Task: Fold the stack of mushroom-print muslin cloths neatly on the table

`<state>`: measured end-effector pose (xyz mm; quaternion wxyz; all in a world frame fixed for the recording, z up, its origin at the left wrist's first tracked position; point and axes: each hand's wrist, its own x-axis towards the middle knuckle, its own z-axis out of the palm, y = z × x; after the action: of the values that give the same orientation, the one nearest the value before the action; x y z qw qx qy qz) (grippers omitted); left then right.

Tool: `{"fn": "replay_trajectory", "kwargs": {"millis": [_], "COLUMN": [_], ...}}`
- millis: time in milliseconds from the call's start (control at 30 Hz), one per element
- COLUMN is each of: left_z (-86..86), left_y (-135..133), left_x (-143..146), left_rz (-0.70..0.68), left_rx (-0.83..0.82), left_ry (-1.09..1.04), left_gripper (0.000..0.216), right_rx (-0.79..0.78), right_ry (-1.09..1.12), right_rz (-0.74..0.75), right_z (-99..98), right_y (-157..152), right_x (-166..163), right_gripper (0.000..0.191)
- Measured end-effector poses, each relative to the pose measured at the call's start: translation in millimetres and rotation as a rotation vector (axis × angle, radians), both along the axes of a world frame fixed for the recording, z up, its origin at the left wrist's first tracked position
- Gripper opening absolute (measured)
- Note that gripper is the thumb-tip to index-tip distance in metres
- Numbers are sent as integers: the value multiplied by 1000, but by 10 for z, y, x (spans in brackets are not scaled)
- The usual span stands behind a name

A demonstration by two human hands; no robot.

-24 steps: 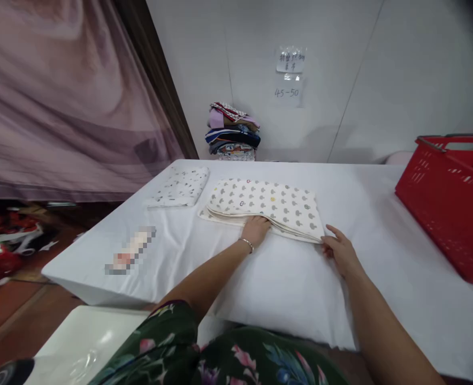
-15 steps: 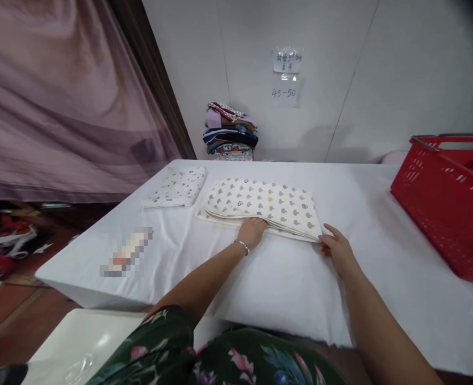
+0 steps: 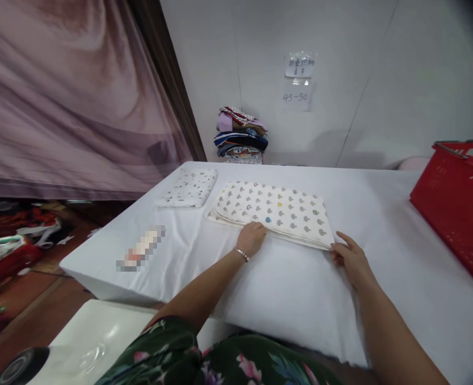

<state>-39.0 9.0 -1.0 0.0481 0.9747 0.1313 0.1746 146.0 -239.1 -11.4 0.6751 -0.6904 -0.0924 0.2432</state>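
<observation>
A cream cloth (image 3: 274, 211) printed with small grey shapes and a few coloured ones lies folded in layers on the white-covered table. At the middle of its near edge is my left hand (image 3: 252, 238), with a bracelet at the wrist; its fingers are closed on the layered edge. My right hand (image 3: 352, 262) pinches the near right corner between thumb and fingers. The cloth's layers show along the near left side, where a lower one sticks out slightly. To its left rests another folded white cloth (image 3: 190, 187) with small dark prints, untouched.
A red plastic basket (image 3: 457, 208) stands at the table's right side. Against the wall is a stack of folded fabrics (image 3: 241, 136). A small blurred-out item (image 3: 142, 248) lies on the table's left part. A white plastic seat or tub (image 3: 100, 331) is at lower left.
My left hand has come out from under the cloth's top layers onto the near edge, and the gap there has closed. The right hand stays at the corner. The view has shifted slightly.
</observation>
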Motion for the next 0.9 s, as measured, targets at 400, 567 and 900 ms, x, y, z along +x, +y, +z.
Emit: {"fn": "replay_trajectory", "kwargs": {"millis": [400, 567, 900], "left_z": [89, 60, 115], "left_y": [944, 1080, 1335], "left_x": [-665, -726, -745], "left_rz": [447, 435, 436], "left_rx": [114, 211, 141], "left_ry": [-38, 33, 173], "left_gripper": [40, 57, 26], "right_rx": [-69, -57, -60], "right_ry": [-59, -32, -36], "right_rz": [8, -9, 39], "right_z": [-19, -23, -29], "right_y": [-38, -26, -49], "right_x": [-9, -25, -11], "right_gripper": [66, 66, 62]}}
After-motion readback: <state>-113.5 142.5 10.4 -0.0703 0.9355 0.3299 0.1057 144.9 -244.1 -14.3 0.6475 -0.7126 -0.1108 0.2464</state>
